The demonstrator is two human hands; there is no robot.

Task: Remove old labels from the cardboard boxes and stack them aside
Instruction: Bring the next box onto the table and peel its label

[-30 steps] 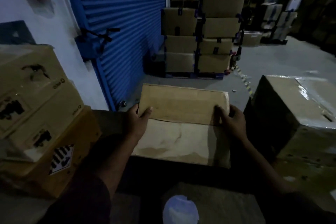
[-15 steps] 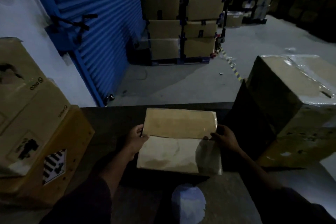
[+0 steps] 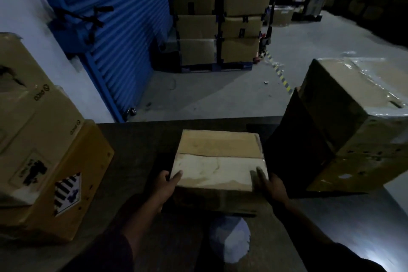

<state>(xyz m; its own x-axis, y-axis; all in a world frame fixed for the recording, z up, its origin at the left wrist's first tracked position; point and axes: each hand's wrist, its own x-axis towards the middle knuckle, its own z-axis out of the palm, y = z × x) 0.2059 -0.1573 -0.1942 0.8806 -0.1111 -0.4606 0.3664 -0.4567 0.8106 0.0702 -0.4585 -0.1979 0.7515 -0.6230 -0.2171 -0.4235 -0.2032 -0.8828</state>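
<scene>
A dark worktop [image 3: 132,152] runs across the lower part of the view in a dimly lit warehouse, with a grey concrete floor [image 3: 220,95] beyond its far edge and a blue roller shutter [image 3: 114,28] on the left wall. Farther back, a pallet stack of strapped cartons [image 3: 218,17] stands on the floor, and a strip of yellow-and-black hazard tape [image 3: 281,74] crosses the concrete just to its right. On the worktop's left side sits a yellow carton [image 3: 66,183] bearing a striped diamond hazard label [image 3: 67,192], with paler printed cartons [image 3: 28,104] piled on top of it. On the right stands a large carton wrapped in shiny film [image 3: 362,117]. Between them, in the middle of the worktop, lies the small closed cardboard box [image 3: 218,161], its top flaps meeting along a seam (the nearer flap looks paler than the far one); what is inside cannot be seen. The left hand [image 3: 167,183] grips the box's near-left corner, thumb lying on top. The right hand [image 3: 268,183] holds the near-right corner with fingers laid over the top edge. A pale rounded object [image 3: 229,238], too blurred to identify, sits at the bottom centre.
</scene>
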